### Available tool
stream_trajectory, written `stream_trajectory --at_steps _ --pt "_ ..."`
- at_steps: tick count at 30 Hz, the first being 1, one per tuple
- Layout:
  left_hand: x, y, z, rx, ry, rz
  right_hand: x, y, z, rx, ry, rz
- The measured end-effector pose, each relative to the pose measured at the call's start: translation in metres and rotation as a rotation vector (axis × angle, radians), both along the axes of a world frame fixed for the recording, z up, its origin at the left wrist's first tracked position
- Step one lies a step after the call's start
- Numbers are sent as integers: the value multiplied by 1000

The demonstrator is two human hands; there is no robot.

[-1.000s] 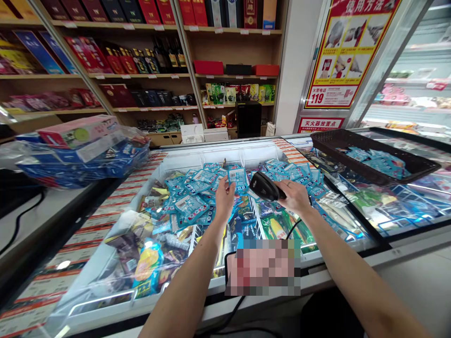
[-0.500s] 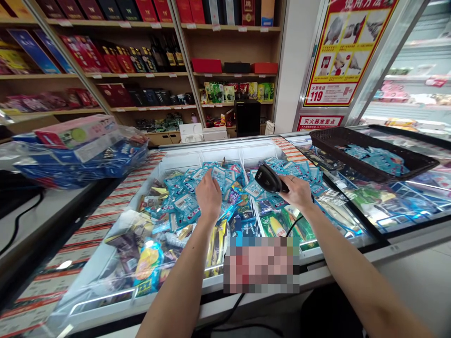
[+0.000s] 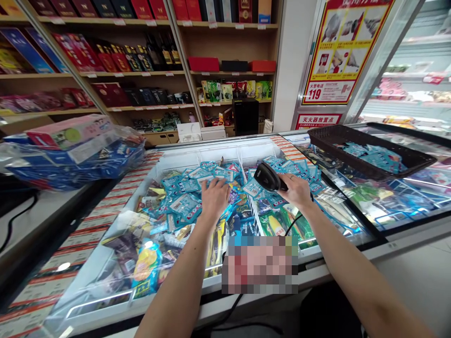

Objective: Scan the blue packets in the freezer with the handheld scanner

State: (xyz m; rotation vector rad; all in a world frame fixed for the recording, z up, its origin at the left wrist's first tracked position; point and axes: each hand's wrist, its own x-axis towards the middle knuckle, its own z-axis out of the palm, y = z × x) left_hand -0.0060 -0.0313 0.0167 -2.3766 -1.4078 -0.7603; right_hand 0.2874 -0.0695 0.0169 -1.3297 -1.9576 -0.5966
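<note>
My left hand lies palm down over the blue sachets, its fingers spread. A sachet edge shows right by the fingertips. In my right hand is a black barcode scanner, its head pointing left above more blue sachets on the right side of the white wire divider. The scanner's cable hangs below that hand. The sachets are spread over a glass-topped freezer, with colourful ice cream packs around and under them.
A dark brown tray with several blue sachets stands at the right. Plastic-wrapped boxes sit on the left. A blurred-out patch covers something at the front edge. Shelves of goods line the back.
My left hand has gone from closed fingers among the sachets to spread fingers lying lower over them. The right hand keeps the scanner in nearly the same place.
</note>
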Motion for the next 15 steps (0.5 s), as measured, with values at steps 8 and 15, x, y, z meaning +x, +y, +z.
stream_trajectory --at_steps 8,15 --pt "8 -2 3 -19 -60 -69 0 -1 1 21 -3 10" --pt "21 -3 3 -179 132 -418 0 -1 0 -3 -1 0"
